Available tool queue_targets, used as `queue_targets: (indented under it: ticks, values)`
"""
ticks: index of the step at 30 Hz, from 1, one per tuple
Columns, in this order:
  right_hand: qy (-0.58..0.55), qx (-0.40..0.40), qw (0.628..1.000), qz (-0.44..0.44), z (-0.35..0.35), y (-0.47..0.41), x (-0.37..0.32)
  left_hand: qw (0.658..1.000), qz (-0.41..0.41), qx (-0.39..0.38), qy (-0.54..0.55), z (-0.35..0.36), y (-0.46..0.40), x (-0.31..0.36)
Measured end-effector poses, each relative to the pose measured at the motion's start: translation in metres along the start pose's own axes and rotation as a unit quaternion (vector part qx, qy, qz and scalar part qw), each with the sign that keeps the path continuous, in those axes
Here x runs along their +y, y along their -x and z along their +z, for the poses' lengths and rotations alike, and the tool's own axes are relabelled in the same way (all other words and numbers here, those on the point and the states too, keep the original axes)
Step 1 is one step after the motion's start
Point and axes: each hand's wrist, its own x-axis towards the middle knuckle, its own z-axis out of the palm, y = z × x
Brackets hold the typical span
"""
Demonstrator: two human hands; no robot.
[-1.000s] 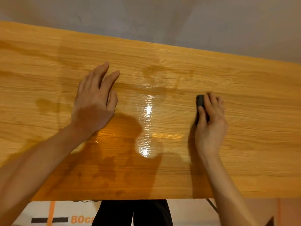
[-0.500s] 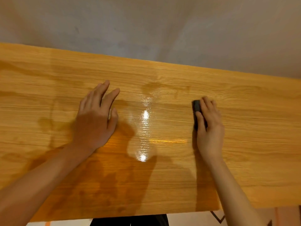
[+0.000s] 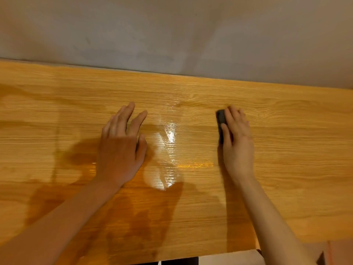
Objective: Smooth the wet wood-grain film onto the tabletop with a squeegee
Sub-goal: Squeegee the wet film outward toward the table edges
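Note:
The wood-grain film [image 3: 286,150] covers the whole tabletop; a wet, glossy patch [image 3: 169,153] shines in the middle between my hands, with darker damp stains toward the near left. My left hand [image 3: 122,148] lies flat on the film, palm down, fingers spread and pointing away from me. My right hand [image 3: 236,142] presses a small dark squeegee [image 3: 221,121] against the film; only its left edge shows beside my fingers, the remainder is under my palm.
A grey wall [image 3: 172,35] runs along the table's far edge. The table's near edge [image 3: 191,255] crosses the bottom of the view, with floor and a dark shape below it. A reddish-brown object [image 3: 340,253] sits at the bottom right corner.
The view has tilted upward, so the table and both hands sit lower in frame and more wall shows. My right hand with the squeegee has slid slightly left along the film; the left stays flat.

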Motion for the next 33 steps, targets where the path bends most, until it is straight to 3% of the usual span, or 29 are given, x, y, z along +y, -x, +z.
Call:
queue_targets:
  ticks: [4,10,14,16,18,21,26,29,31,33]
  values:
    - [-0.003,0.08,0.989,0.128,0.002,-0.007,-0.004,1.0,-0.003,-0.01,-0.005,-0.002,-0.002,0.0]
    - [0.015,0.021,0.999,-0.028,0.077,-0.009,-0.099,1.0,-0.003,-0.008,-0.016,0.003,-0.002,-0.004]
    - [0.013,-0.052,0.989,-0.135,0.059,-0.014,-0.077,1.0,0.004,-0.004,-0.02,0.006,-0.001,-0.006]
    - [0.017,-0.031,0.995,-0.096,0.03,-0.019,-0.038,1.0,0.009,-0.005,-0.022,0.006,0.0,-0.007]
    - [0.008,0.009,1.0,0.004,0.004,-0.028,-0.001,1.0,0.009,-0.011,-0.018,0.005,0.0,-0.007]
    - [-0.003,0.067,0.993,0.094,0.003,-0.041,0.0,1.0,-0.002,-0.013,0.0,0.0,-0.001,-0.006]
    - [0.048,-0.003,0.997,-0.068,0.072,-0.036,-0.084,0.999,-0.01,-0.001,0.045,-0.01,-0.013,-0.005]
    - [0.095,-0.037,0.98,-0.173,0.073,-0.045,-0.09,0.999,-0.033,0.025,0.033,-0.013,-0.037,-0.006]
    - [0.115,-0.051,0.975,-0.181,0.051,-0.055,-0.059,0.998,-0.041,0.033,0.022,-0.013,-0.053,-0.007]
    - [0.069,-0.023,0.993,-0.09,0.019,-0.061,-0.016,0.998,-0.052,0.028,0.019,-0.008,-0.06,-0.008]
